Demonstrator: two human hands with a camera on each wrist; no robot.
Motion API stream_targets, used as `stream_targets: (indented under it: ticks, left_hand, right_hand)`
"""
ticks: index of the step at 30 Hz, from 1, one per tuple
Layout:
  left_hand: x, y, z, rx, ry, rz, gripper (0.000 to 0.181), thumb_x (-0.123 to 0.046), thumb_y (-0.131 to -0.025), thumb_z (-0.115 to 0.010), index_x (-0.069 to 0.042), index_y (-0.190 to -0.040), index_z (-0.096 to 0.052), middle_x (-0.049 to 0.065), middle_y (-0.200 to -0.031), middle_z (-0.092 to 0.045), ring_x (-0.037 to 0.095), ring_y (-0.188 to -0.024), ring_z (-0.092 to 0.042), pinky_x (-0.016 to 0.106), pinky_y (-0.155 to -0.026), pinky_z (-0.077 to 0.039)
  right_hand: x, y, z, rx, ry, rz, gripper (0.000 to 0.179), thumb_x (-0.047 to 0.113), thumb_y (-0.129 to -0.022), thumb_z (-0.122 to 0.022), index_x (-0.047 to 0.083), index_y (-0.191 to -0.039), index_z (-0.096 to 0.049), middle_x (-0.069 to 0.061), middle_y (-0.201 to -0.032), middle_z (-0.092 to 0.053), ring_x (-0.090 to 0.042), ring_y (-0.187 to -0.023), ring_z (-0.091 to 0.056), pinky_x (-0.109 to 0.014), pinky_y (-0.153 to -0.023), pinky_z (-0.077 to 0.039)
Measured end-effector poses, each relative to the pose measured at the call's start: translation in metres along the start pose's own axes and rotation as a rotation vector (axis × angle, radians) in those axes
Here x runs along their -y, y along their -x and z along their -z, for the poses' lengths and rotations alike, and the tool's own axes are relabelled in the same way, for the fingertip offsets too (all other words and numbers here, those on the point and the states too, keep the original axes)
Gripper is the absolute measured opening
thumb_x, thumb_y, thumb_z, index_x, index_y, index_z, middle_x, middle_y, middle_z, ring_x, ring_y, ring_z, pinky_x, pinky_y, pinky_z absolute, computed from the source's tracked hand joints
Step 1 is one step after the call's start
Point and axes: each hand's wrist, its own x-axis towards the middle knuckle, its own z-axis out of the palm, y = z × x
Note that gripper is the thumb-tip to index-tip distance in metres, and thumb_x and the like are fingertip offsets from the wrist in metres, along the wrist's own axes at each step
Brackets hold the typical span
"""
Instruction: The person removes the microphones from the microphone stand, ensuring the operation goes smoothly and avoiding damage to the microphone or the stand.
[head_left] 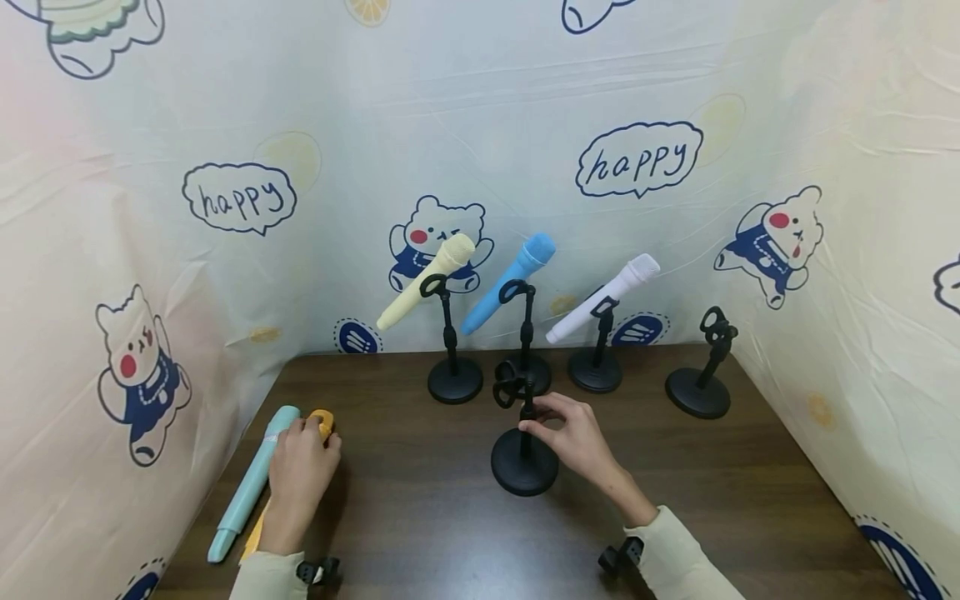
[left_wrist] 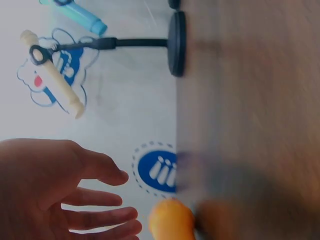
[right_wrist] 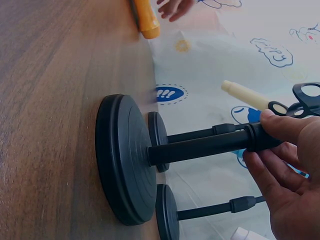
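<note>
My right hand [head_left: 577, 442] grips the upper pole of a black microphone stand [head_left: 525, 467] with thumb and fingers. Its round base is on the table, and its ring clip holds nothing. In the right wrist view the thumb and fingers close round the collar below the clip. My left hand [head_left: 303, 479] hovers over an orange microphone [head_left: 325, 423], which it partly hides in the head view. Its fingers look loosely extended in the left wrist view, apart from the orange microphone's head [left_wrist: 171, 220]. Beside it on the table lies a teal microphone [head_left: 251, 492].
Behind, three stands hold a yellow microphone [head_left: 423, 283], a blue microphone [head_left: 510, 283] and a white microphone [head_left: 600, 300]. A further stand [head_left: 697, 392] with a bare clip is at the right. A patterned cloth [head_left: 480, 125] rises behind the wooden table [head_left: 420, 517].
</note>
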Motion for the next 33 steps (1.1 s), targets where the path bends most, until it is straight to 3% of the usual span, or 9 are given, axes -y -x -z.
stream_targets:
  ticks: [7, 15, 22, 26, 30, 33]
  left_hand:
    - [-0.044, -0.014, -0.001, 0.128, 0.075, 0.034, 0.038, -0.017, -0.097, -0.071, 0.007, -0.127, -0.069, 0.029, -0.12, -0.07, 0.048, -0.11, -0.067, 0.064, -0.089, -0.056]
    - [-0.1, -0.024, -0.005, 0.182, 0.251, -0.074, 0.032, -0.017, -0.099, -0.072, -0.001, -0.127, -0.072, 0.016, -0.118, -0.073, 0.034, -0.108, -0.071, 0.055, -0.091, -0.06]
    - [-0.146, -0.024, -0.005, 0.212, 0.482, -0.169, 0.026, -0.012, -0.1, -0.073, -0.005, -0.126, -0.073, 0.01, -0.118, -0.072, 0.025, -0.105, -0.072, 0.045, -0.09, -0.063]
    - [-0.166, -0.021, -0.006, 0.229, 0.64, -0.221, 0.027, -0.013, -0.102, -0.072, -0.007, -0.129, -0.071, 0.008, -0.12, -0.072, 0.023, -0.106, -0.072, 0.043, -0.09, -0.064]
    - [-0.181, -0.019, -0.008, 0.268, 0.761, -0.255, 0.031, -0.017, -0.105, -0.07, -0.012, -0.135, -0.068, 0.007, -0.128, -0.07, 0.022, -0.114, -0.071, 0.046, -0.1, -0.061]
    - [-0.19, -0.017, -0.011, 0.33, 0.855, -0.294, 0.036, -0.018, -0.106, -0.068, -0.013, -0.141, -0.063, 0.009, -0.136, -0.067, 0.025, -0.123, -0.068, 0.051, -0.109, -0.056]
  right_hand:
    - [-0.001, 0.001, 0.0, -0.002, 0.0, -0.012, 0.024, 0.016, -0.088, -0.088, 0.011, -0.11, -0.08, -0.001, -0.105, -0.08, -0.018, -0.092, -0.079, -0.035, -0.081, -0.067]
    - [0.0, 0.0, 0.001, 0.0, -0.009, -0.016, 0.023, 0.016, -0.089, -0.088, 0.011, -0.11, -0.08, -0.001, -0.106, -0.08, -0.018, -0.092, -0.078, -0.041, -0.081, -0.067]
    - [0.001, 0.0, 0.0, 0.005, -0.007, -0.03, 0.023, 0.016, -0.089, -0.087, 0.011, -0.11, -0.079, -0.001, -0.106, -0.079, -0.019, -0.092, -0.078, -0.048, -0.081, -0.066]
    - [0.002, 0.001, -0.001, 0.011, -0.004, -0.046, 0.024, 0.016, -0.089, -0.087, 0.012, -0.111, -0.079, -0.001, -0.106, -0.079, -0.018, -0.093, -0.078, -0.042, -0.082, -0.066]
    - [0.003, 0.001, -0.001, 0.017, 0.012, -0.051, 0.025, 0.015, -0.09, -0.087, 0.012, -0.113, -0.078, -0.001, -0.107, -0.079, -0.017, -0.094, -0.078, -0.033, -0.083, -0.066]
    - [0.004, 0.0, -0.001, 0.018, 0.01, -0.053, 0.026, 0.013, -0.09, -0.087, 0.01, -0.114, -0.078, -0.003, -0.107, -0.078, -0.018, -0.095, -0.077, -0.038, -0.086, -0.066]
